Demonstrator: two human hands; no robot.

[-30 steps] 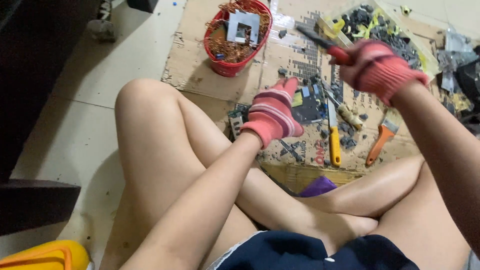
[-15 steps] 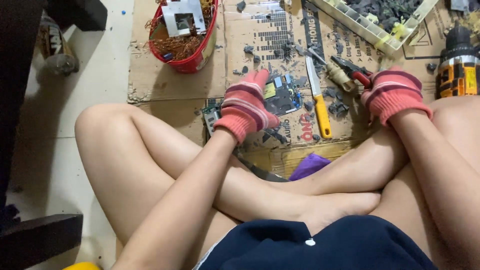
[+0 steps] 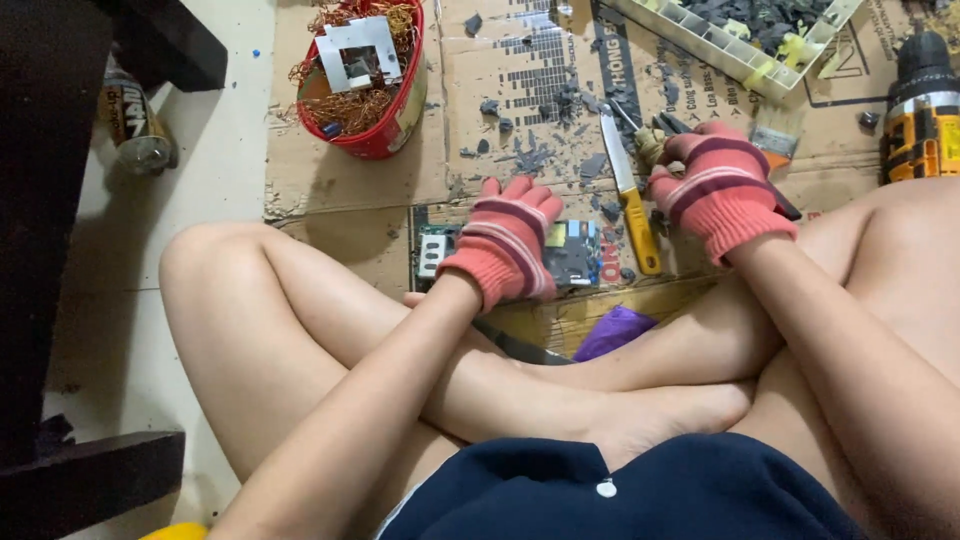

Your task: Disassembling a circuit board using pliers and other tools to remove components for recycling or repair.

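I sit cross-legged on the floor, both hands in red striped gloves. My left hand (image 3: 505,245) lies on a dark circuit board (image 3: 570,255) and presses it onto the cardboard sheet (image 3: 470,130). My right hand (image 3: 720,190) is closed around dark-handled pliers (image 3: 660,130); their jaws point up-left, just right of the board, and one handle sticks out behind the glove. A yellow-handled knife (image 3: 630,190) lies between the two hands, blade pointing away from me.
A red bucket (image 3: 395,120) of tangled copper wire and a metal frame stands at the far left of the cardboard. A white tray (image 3: 700,45) of dark parts, a paintbrush (image 3: 775,135) and an orange-black drill (image 3: 920,110) lie far right. Dark furniture (image 3: 40,200) and a can (image 3: 135,125) are at left. A purple object (image 3: 612,330) shows by my legs.
My right hand has come down from raised height to just above the cardboard beside the knife. The view tilted downward. My left hand stays on the circuit board.
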